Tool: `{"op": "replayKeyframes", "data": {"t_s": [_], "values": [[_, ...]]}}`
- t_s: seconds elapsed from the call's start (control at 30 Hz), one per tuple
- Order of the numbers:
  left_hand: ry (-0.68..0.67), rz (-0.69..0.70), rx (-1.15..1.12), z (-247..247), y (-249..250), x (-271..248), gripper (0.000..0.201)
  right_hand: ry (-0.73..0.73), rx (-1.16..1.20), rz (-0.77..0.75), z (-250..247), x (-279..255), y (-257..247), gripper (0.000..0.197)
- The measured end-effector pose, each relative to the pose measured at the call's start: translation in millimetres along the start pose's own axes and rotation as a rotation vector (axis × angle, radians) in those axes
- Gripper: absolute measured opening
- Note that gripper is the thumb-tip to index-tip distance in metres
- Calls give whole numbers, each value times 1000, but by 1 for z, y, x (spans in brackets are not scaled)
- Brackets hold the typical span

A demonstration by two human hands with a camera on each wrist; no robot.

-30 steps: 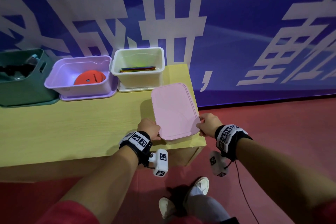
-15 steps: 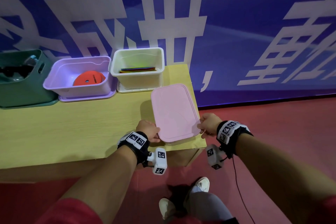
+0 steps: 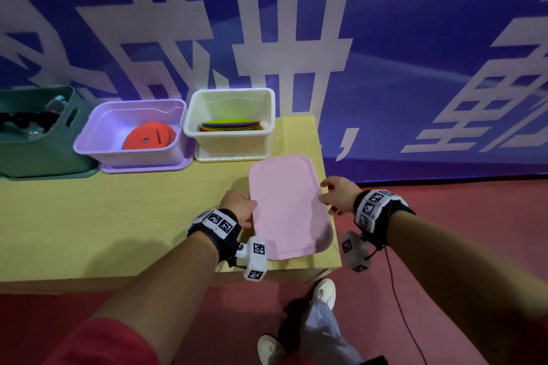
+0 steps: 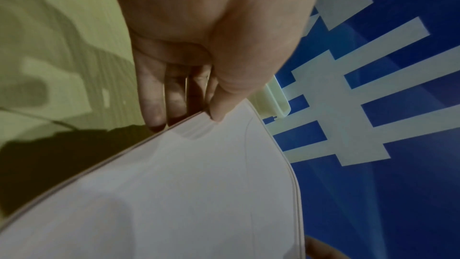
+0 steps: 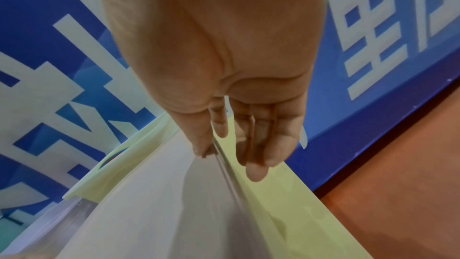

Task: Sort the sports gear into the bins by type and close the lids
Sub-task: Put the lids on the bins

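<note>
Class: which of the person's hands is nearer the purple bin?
Left. The left hand grips the pink lid's edge on the purple bin's side; the right hand holds the far edge.

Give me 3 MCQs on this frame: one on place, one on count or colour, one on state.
1. Where does the pink lid sit?
A. On the table's right end
B. On the green bin
C. On the floor

2. How many bins with no lid stand along the wall?
A. One
B. Three
C. Five

3. What is the left hand doing?
A. Hanging idle
B. Holding a disc
C. Pinching the pink lid's edge

Answers:
1 A, it lies by the table's right corner.
2 B, green bin, purple bin, white bin.
3 C, thumb on top, fingers beneath in the left wrist view.
</note>
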State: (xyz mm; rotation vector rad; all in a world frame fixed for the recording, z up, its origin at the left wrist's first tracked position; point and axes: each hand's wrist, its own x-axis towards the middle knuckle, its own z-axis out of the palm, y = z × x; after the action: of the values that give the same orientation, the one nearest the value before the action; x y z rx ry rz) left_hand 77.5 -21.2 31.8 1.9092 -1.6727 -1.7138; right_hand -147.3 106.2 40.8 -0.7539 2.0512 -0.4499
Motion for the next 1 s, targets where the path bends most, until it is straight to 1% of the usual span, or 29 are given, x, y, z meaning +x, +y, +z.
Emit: {"op": "replayKeyframes", "data": {"t_s": [0.1, 0.27, 0.4, 0.5, 0.57, 0.67, 0.73, 0.77, 0.87, 0.9, 1.0], "values": [[36, 4, -21, 0, 14, 12, 5, 31, -45, -42, -8, 21, -13, 47], [92, -8, -59, -2, 31, 34, 11, -4, -56, -58, -15, 47, -29, 46], [89, -20, -53, -3, 38, 43, 15, -8, -36, -53, -18, 59, -33, 35], [77, -33, -47, -3, 38, 46, 14, -6, -11, -48, -18, 62, -32, 28], [75, -26, -36, -1, 36, 49, 10, -3, -4, -40, -17, 64, -32, 27], [82, -14, -14, 0, 35, 50, 11, -3, 41, -9, -15, 67, -32, 27], [86, -16, -5, 0, 34, 52, 13, -6, 67, 5, -15, 68, -33, 31], [89, -21, -2, 1, 33, 53, 13, -4, 70, 7, -14, 68, -33, 37], [118, -13, 20, 2, 31, 53, 12, 28, 45, -29, -12, 67, -35, 66], [138, -4, 31, 2, 30, 53, 16, 37, 18, -55, -10, 65, -35, 71], [187, 85, 144, 2, 25, 48, 52, 56, -107, -126, -6, 55, -34, 68]]}}
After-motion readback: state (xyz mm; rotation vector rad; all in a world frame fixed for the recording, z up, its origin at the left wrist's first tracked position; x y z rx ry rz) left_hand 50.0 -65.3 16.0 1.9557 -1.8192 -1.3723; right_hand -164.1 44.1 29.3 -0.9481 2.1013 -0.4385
